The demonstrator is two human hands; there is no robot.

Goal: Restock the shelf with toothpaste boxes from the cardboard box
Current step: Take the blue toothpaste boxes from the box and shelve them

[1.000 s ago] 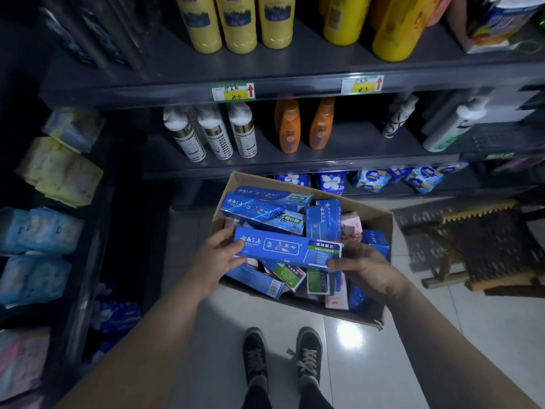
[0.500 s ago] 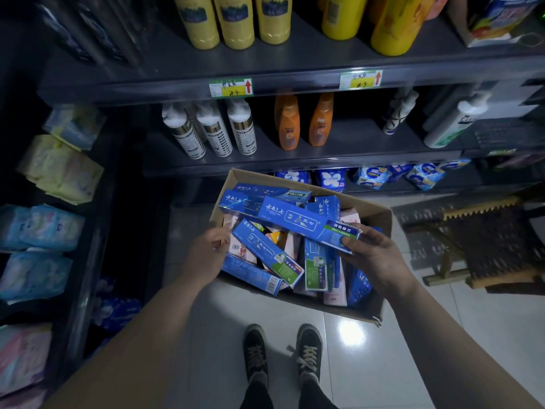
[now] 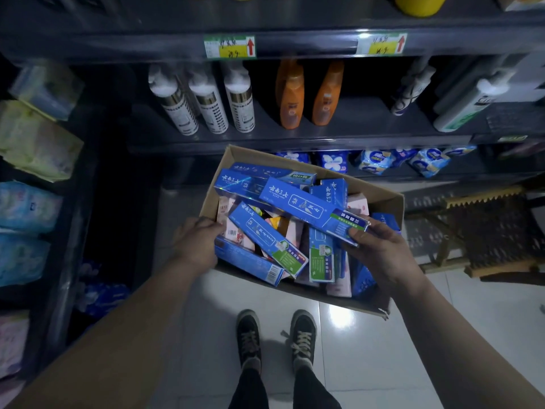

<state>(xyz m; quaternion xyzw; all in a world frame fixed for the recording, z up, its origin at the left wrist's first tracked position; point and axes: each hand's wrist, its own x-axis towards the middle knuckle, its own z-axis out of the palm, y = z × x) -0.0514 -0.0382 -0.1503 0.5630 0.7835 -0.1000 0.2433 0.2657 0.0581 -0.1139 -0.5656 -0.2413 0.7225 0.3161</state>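
An open cardboard box (image 3: 383, 192) sits in front of the dark shelf (image 3: 358, 116) and holds several blue, green-ended and pink toothpaste boxes lying jumbled. My right hand (image 3: 380, 250) pinches the green end of a long blue toothpaste box (image 3: 298, 202), which slants up to the left above the pile. My left hand (image 3: 196, 242) is at the cardboard box's left wall, its fingers curled over the rim beside the pink boxes. Another blue toothpaste box (image 3: 265, 239) lies diagonally on the pile between my hands.
White bottles (image 3: 206, 104) and orange bottles (image 3: 290, 95) stand on the middle shelf, blue packs (image 3: 374, 160) on the one below. Soft packs (image 3: 32, 143) fill the left rack. A wooden stool (image 3: 489, 231) stands on the right. My shoes (image 3: 274, 338) are on the tiled floor.
My left hand let go of the long blue toothpaste box and moved to the cardboard box's left rim. My right hand alone lifted that box's end up and to the right.
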